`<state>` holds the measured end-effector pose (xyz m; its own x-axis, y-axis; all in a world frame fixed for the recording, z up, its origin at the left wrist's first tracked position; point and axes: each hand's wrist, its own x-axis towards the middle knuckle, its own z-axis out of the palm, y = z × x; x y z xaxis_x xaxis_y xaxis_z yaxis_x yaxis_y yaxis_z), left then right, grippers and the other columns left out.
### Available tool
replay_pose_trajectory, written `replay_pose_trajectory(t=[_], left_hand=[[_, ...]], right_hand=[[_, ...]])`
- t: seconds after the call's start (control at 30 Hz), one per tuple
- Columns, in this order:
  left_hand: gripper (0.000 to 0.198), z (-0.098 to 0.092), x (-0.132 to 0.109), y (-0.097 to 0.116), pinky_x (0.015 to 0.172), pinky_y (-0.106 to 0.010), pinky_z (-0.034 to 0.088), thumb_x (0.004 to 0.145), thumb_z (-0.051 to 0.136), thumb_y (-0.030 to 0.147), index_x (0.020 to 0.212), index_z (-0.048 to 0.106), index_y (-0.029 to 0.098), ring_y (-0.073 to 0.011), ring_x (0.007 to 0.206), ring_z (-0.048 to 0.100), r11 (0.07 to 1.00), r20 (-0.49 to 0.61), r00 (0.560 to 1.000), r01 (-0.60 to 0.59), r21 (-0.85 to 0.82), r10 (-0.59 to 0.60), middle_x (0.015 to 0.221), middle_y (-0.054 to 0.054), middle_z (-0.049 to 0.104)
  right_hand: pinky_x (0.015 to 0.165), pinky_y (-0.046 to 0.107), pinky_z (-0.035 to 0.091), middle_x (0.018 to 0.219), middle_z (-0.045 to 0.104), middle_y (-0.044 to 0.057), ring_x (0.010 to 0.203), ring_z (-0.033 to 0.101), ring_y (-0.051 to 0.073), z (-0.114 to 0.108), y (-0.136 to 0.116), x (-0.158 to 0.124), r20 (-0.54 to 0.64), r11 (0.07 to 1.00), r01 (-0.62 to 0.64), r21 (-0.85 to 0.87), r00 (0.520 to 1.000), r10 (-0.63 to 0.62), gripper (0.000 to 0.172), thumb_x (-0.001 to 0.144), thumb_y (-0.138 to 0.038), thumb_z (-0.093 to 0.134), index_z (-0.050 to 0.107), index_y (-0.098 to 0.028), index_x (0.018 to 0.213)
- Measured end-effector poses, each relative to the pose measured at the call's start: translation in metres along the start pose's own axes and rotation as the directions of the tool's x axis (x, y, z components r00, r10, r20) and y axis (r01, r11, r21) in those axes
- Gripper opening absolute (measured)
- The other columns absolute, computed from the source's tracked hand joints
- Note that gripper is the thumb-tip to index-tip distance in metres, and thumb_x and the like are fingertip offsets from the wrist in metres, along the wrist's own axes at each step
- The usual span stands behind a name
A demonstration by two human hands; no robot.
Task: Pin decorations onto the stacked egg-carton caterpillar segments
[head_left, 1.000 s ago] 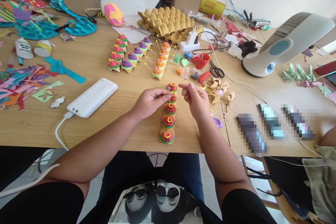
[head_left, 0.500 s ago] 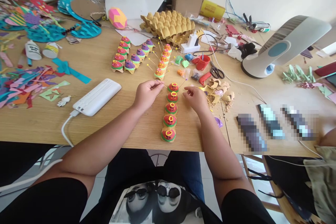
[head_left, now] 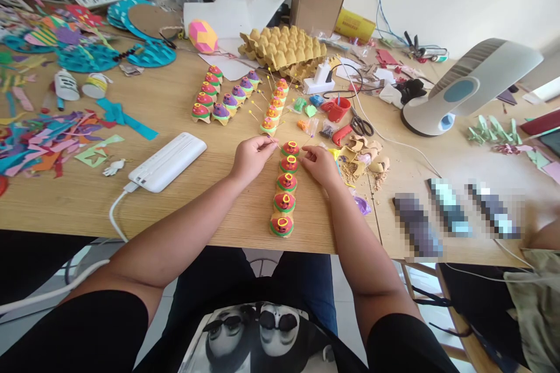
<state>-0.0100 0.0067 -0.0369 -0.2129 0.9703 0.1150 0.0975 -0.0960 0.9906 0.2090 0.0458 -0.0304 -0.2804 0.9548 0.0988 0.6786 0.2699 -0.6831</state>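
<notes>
Main piece: a row of five red-and-green carton cups (head_left: 286, 182), on the table (head_left: 236, 215) in front of the person, running lengthwise away from the body. Each cup carries a yellow loop. Position on the table looks unchanged from the earlier frames; the view itself has shifted a little.

Left hand (head_left: 252, 158): one second ago its fingertips were over the second-farthest cup, partly covering it. Now withdrawn to the left side of the row, near the farthest cup, so all five cups show. Thumb and forefinger pinched together on a thin stick (head_left: 274, 141), which slants toward that cup; whether its tip touches is not clear at this size.

Right hand (head_left: 321, 164): one second ago raised near the far end, forefinger extended. Now lower, fingers curled, fingertips just beside the two farthest cups on their right, and closer to the row than half a second ago. Cannot tell if the fingertips hold anything; the spot is blurred.

Surroundings, same arrangement: orange cup row (head_left: 275, 108) with yellow-headed pins beyond the hands; purple cup row (head_left: 236, 96) to its left; torn carton pieces (head_left: 359, 157) right of the right hand; white power bank (head_left: 168, 162) left of the left hand.
</notes>
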Motion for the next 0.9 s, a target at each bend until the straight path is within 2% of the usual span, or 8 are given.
replay_pose_trajectory(t=[0.1,0.2,0.33,0.4,0.5,0.67,0.77,0.9], left_hand=[[0.036,-0.001,-0.005,0.009,0.072,-0.026,0.054,0.076,0.079,0.045,0.096,0.078,0.015,-0.0157,0.081,0.069,0.994,-0.059,0.997,0.048,-0.1,-0.054,0.103,-0.01,0.078],[0.032,-0.003,-0.009,0.027,0.064,-0.022,0.05,0.076,0.079,0.043,0.093,0.077,0.016,-0.0129,0.077,0.067,0.983,-0.126,0.989,0.057,-0.176,-0.08,0.097,-0.009,0.078],[0.026,-0.006,0.001,0.046,0.063,-0.023,0.049,0.079,0.076,0.039,0.091,0.077,0.016,-0.0132,0.075,0.066,0.993,-0.114,0.993,-0.031,-0.118,0.018,0.094,-0.008,0.077],[0.025,-0.004,0.012,0.043,0.066,-0.024,0.05,0.08,0.074,0.038,0.091,0.077,0.016,-0.0144,0.075,0.066,0.997,-0.076,0.995,-0.067,-0.024,0.065,0.09,-0.007,0.077],[0.023,0.0,0.025,0.026,0.075,-0.026,0.052,0.079,0.073,0.038,0.085,0.075,0.016,-0.0165,0.081,0.068,0.99,-0.006,0.995,-0.101,0.097,0.102,0.094,-0.007,0.078],[0.034,0.002,0.025,0.001,0.072,-0.026,0.051,0.079,0.073,0.047,0.094,0.077,0.016,-0.0164,0.077,0.066,0.996,-0.027,0.999,-0.025,0.084,0.027,0.09,-0.006,0.077],[0.036,0.0,0.02,0.0,0.07,-0.026,0.05,0.078,0.074,0.048,0.095,0.077,0.016,-0.0156,0.072,0.065,0.997,0.0,1.0,0.021,0.075,-0.022,0.09,-0.007,0.078],[0.032,-0.001,0.018,0.002,0.073,-0.026,0.051,0.082,0.072,0.045,0.094,0.077,0.016,-0.0169,0.081,0.068,0.997,0.048,0.999,0.001,0.081,-0.005,0.101,-0.009,0.078]], right_hand=[[0.078,0.031,0.049,0.088,0.072,0.006,0.08,0.062,0.018,0.001,0.002,0.0,-0.005,1.0,0.001,0.003,1.0,-0.001,0.037,0.085,-0.03,0.07,0.076,-0.014,0.117],[0.076,0.03,0.048,0.086,0.072,0.005,0.079,0.061,0.017,0.001,0.003,0.001,-0.018,1.0,-0.018,-0.001,1.0,0.018,0.034,0.084,-0.03,0.069,0.077,-0.015,0.113],[0.073,0.029,0.047,0.083,0.072,0.004,0.077,0.061,0.017,0.001,0.002,0.0,-0.016,1.0,-0.027,0.003,1.0,0.027,0.032,0.084,-0.032,0.069,0.078,-0.016,0.11],[0.073,0.029,0.046,0.083,0.072,0.005,0.076,0.061,0.017,0.0,0.001,-0.001,-0.01,1.0,-0.026,0.008,1.0,0.026,0.033,0.085,-0.032,0.069,0.078,-0.015,0.111],[0.071,0.029,0.045,0.084,0.072,0.005,0.075,0.06,0.016,0.0,-0.001,-0.003,-0.011,0.999,-0.044,0.014,0.999,0.044,0.032,0.086,-0.032,0.068,0.078,-0.015,0.11],[0.067,0.027,0.043,0.082,0.072,0.004,0.073,0.06,0.016,-0.002,-0.006,-0.006,-0.006,0.997,-0.071,-0.028,0.997,0.071,0.023,0.086,-0.032,0.068,0.08,-0.018,0.101],[0.067,0.028,0.043,0.082,0.073,0.005,0.073,0.061,0.016,-0.004,-0.01,-0.007,0.011,0.996,-0.075,-0.045,0.997,0.075,0.022,0.087,-0.031,0.068,0.08,-0.017,0.1],[0.067,0.028,0.042,0.08,0.072,0.004,0.073,0.061,0.016,-0.006,-0.013,-0.009,0.001,0.996,-0.074,-0.056,0.997,0.074,0.021,0.088,-0.032,0.068,0.081,-0.019,0.098]])
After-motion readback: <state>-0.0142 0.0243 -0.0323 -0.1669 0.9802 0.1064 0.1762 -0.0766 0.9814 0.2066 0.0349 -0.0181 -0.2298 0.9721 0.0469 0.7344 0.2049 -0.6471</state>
